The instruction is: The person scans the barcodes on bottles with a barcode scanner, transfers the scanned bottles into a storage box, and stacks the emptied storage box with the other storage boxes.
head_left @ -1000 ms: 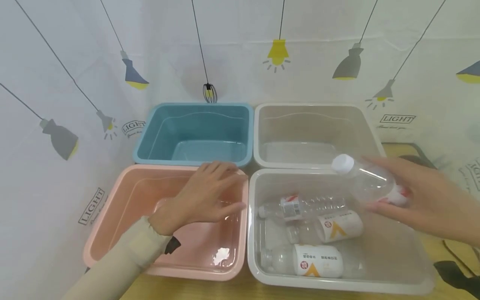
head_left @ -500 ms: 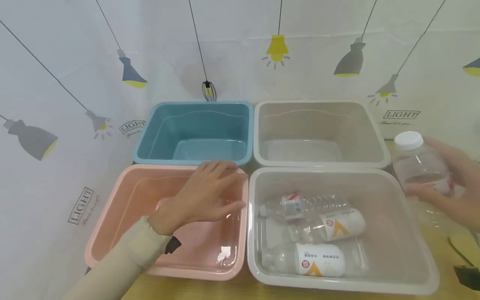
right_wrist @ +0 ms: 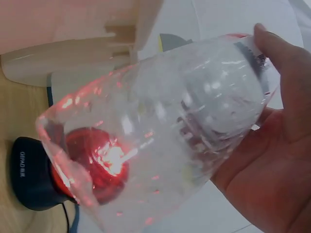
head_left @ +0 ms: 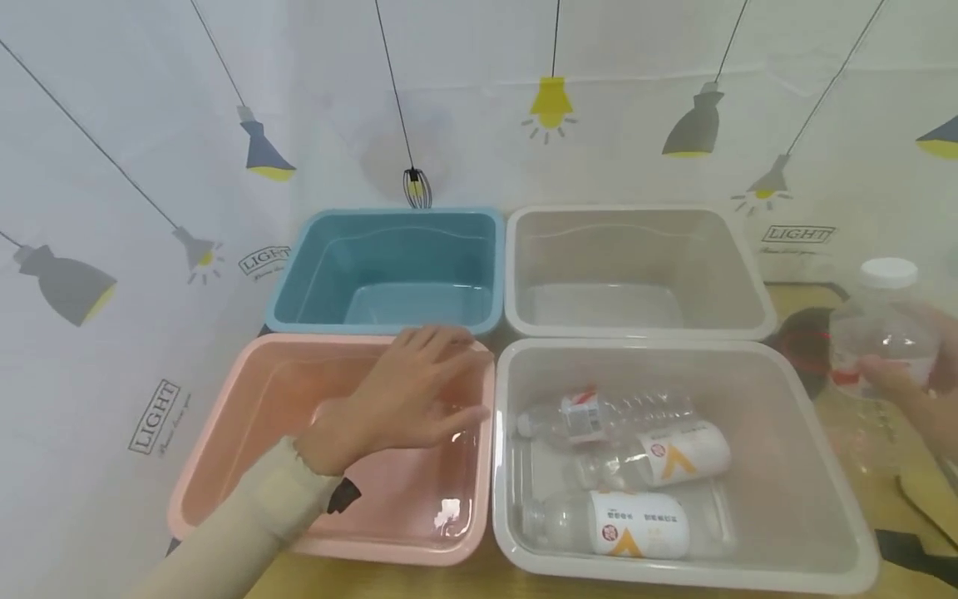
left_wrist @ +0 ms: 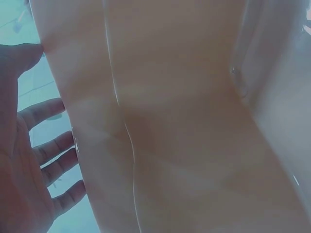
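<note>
While my left hand sits kinda loosely spread at the rim of the pink tub, my right hand is wrapped around a clear bottle near a black gadget glowing red.

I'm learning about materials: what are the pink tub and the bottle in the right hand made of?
The bottle looks like thin, clear, shiny plastic: things behind show through and light glints on it. The pink tub is probably thicker, glossy plastic, with rounded edges and bright glints inside.
</note>
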The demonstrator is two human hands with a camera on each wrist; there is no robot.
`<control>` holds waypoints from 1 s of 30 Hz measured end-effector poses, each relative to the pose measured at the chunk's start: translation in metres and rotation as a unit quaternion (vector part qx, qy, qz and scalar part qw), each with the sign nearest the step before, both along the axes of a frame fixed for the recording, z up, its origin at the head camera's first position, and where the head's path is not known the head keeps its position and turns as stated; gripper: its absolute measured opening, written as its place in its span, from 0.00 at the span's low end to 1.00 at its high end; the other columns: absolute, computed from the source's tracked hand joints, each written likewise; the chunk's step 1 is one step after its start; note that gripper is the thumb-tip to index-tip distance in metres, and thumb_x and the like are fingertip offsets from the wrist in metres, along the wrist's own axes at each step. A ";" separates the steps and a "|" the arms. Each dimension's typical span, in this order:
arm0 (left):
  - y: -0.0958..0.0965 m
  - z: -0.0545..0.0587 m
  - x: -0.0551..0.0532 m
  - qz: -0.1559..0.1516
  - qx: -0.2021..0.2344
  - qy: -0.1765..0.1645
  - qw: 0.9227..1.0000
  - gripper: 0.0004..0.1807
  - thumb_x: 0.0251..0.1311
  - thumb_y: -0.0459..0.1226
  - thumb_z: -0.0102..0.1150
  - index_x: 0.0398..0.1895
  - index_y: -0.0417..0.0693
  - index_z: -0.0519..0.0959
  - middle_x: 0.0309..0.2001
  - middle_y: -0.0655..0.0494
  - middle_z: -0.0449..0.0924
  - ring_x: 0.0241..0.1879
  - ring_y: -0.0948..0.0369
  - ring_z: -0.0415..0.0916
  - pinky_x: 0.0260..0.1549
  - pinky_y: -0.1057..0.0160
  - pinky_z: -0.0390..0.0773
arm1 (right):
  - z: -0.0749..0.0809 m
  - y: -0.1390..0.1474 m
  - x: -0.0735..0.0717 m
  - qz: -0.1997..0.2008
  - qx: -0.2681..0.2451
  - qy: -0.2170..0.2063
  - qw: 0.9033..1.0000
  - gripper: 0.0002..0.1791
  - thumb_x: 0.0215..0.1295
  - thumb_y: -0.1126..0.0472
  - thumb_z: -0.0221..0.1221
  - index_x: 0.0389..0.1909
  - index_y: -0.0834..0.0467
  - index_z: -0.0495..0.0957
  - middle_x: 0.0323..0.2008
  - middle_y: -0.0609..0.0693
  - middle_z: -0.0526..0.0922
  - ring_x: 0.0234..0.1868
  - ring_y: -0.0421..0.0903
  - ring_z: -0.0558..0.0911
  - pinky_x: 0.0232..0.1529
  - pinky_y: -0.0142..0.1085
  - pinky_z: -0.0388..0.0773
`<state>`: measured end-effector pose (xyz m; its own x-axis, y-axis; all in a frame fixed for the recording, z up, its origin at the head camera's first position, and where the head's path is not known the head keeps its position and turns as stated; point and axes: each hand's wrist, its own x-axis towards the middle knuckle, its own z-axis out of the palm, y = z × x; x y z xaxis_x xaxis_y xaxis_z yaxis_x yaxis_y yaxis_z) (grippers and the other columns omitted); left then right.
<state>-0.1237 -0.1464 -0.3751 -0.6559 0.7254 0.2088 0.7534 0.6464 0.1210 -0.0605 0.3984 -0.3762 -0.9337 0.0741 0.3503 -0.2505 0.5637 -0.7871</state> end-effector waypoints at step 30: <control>-0.005 -0.001 0.000 0.002 -0.003 0.010 1.000 0.34 0.65 0.65 0.58 0.71 0.62 0.77 0.69 0.52 0.75 0.70 0.51 0.70 0.70 0.44 0.72 | -0.048 0.003 0.016 -0.163 -0.104 -0.123 0.973 0.35 0.80 0.65 0.49 0.81 0.35 0.60 0.59 0.23 0.70 0.56 0.27 0.68 0.54 0.19 0.68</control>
